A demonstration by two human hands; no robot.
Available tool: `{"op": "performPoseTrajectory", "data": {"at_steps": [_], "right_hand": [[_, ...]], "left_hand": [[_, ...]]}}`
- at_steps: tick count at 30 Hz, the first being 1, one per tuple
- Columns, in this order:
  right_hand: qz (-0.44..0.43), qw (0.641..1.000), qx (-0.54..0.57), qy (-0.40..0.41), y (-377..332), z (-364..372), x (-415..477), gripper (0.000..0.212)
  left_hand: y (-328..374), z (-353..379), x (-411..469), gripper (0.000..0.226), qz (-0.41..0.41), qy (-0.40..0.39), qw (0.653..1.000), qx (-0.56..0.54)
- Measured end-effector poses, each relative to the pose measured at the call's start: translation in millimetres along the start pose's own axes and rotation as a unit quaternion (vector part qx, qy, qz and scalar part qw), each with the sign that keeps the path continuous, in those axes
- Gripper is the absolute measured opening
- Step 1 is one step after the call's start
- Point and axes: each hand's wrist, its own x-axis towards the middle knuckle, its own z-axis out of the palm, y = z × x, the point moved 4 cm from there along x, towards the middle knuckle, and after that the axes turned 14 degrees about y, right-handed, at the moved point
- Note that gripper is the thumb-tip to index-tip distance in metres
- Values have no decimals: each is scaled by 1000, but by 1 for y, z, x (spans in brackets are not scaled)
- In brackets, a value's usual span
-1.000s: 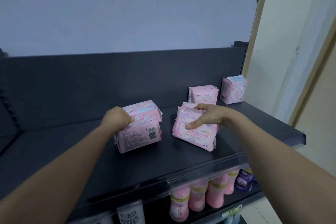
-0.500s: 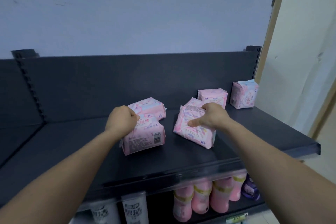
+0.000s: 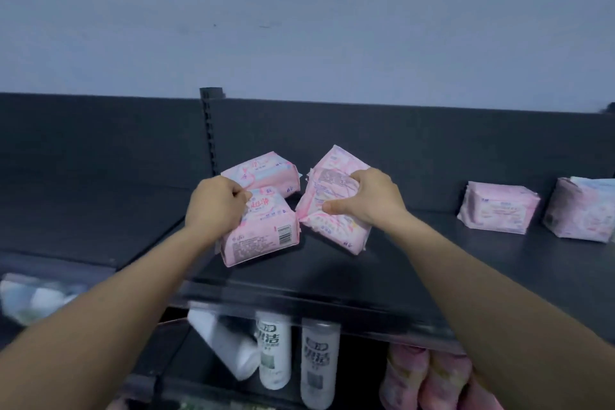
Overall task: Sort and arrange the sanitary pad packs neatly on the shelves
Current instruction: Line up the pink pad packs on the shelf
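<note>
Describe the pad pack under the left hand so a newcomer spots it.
On the dark top shelf, look near the middle, where the left hand grips a pink pad pack at the front. Unlike the tilted pack and others nearby, it shows a barcode on its near face.

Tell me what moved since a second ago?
The left hand with its barcode pack and the right hand with its tilted pack moved leftward along the shelf, away from the two packs at right. The tilted pack tipped up more. Both still grip; those two stayed.
</note>
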Motion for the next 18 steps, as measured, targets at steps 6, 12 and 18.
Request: {"op": "performPoseTrajectory", "data": {"at_steps": [6,12,18], "right_hand": [[-83,995,42,-43,-85,53,-6,58],[-178,977,79,-83,-191,99,-25,54],[-236,957,121,-116,-297,146,-64,51]], "left_hand": [[-75,-77,1,27,-49,68,995,59],[-148,-160,-6,29,-98,122,980,121],[-225,-248,-22,26,-138,170,962,160]]}}
